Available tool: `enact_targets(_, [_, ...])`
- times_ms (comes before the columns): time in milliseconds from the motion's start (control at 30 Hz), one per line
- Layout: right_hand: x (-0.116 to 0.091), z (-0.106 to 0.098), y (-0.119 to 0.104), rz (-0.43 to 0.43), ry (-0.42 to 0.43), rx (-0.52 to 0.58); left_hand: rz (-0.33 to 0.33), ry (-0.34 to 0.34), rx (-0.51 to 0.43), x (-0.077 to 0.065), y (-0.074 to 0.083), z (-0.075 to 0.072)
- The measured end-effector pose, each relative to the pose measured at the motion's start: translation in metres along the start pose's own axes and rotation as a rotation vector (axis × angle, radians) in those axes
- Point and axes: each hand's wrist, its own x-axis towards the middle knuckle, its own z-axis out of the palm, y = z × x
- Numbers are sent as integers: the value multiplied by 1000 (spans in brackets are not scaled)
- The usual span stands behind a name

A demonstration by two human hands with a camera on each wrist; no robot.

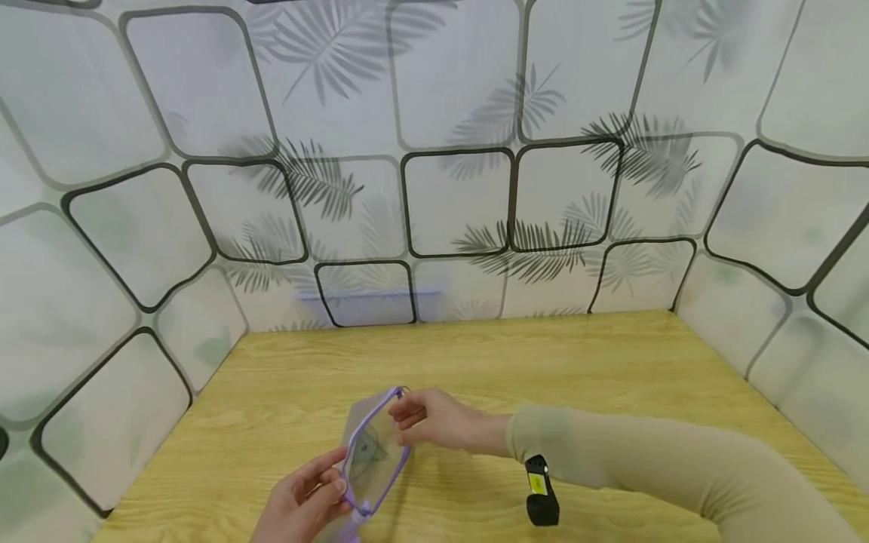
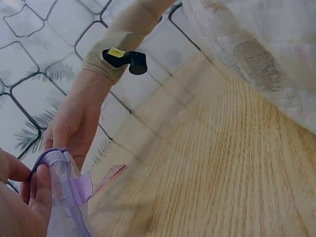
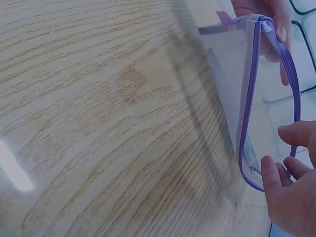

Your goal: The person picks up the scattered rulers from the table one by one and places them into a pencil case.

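A see-through zipper pouch with purple edging is held above the wooden table, its mouth gaping wide. My left hand pinches the rim at the near left side, thumb on the edge. At the far end of the mouth, my right hand grips the opposite rim between thumb and curled fingers; in the right wrist view the purple zipper edge runs into that hand. Something greyish-green shows inside or through the pouch, its kind unclear. A purple fabric tab sticks out from the pouch's end.
The wooden table reaches back to curtains patterned with squares and leaves on three sides. A black band device with a yellow label is on the right sleeve. Pale patterned fabric hangs at the table's edge.
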Motion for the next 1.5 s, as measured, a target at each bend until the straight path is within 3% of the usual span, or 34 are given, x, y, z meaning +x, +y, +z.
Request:
enact_targets(433, [-1, -6, 3, -66, 0, -44, -7, 4, -15, 1, -1, 0])
enact_targets(667, [-3, -11, 6, -61, 8, -58, -29, 10, -17, 1, 1, 2])
enact_targets(800, [-6, -15, 7, -82, 21, -120, -37, 11, -10, 1, 3, 4])
enact_targets(1267, [-13, -32, 19, -73, 72, -216, -18, -1, 0, 1, 2, 4])
enact_targets(1500, [-16, -43, 24, -52, 92, -194, -10, 28, -3, 2, 2, 6])
